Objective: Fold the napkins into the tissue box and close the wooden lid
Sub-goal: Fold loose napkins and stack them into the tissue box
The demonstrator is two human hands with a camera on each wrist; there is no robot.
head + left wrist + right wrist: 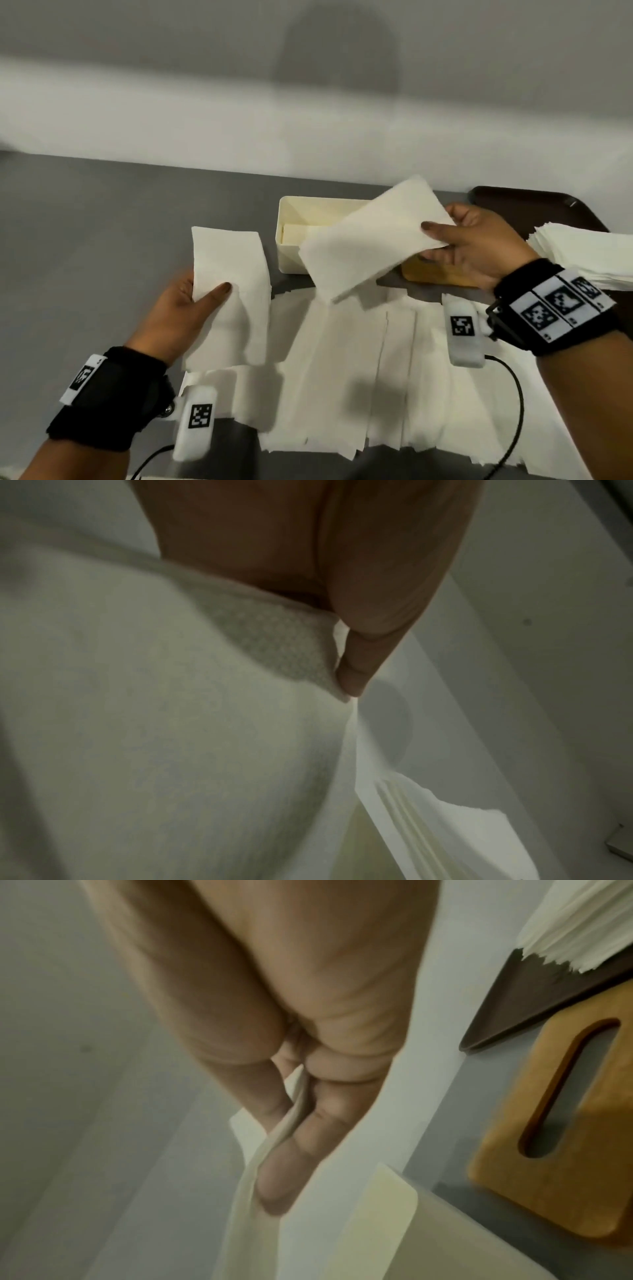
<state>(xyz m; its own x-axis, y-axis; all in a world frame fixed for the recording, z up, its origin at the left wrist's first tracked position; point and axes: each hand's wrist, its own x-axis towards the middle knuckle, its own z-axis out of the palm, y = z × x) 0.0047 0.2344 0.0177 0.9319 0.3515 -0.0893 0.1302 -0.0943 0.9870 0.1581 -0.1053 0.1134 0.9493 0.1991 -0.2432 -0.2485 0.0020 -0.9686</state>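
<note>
A cream tissue box (pixel 291 250) stands open at the table's middle, with folded napkins inside. My right hand (pixel 476 240) pinches a white folded napkin (pixel 370 240) and holds it tilted over the box. My left hand (pixel 191 308) pinches another folded napkin (pixel 229 291), upright, left of the box. The wooden lid (pixel 438 274) with its slot (pixel 565 1093) lies flat just right of the box, under my right hand. Several napkins (pixel 359 377) lie overlapped on the table near me. In the wrist views, the left hand's thumb (pixel 359 656) and the right hand's fingers (pixel 291 1150) press on napkin paper.
A dark brown tray (pixel 534 209) at the back right carries a thick stack of unfolded napkins (pixel 589 257). The grey table (pixel 102 222) stretches bare to the left, ending at a white wall behind. A black cable (pixel 513 411) runs from my right wrist across the near napkins.
</note>
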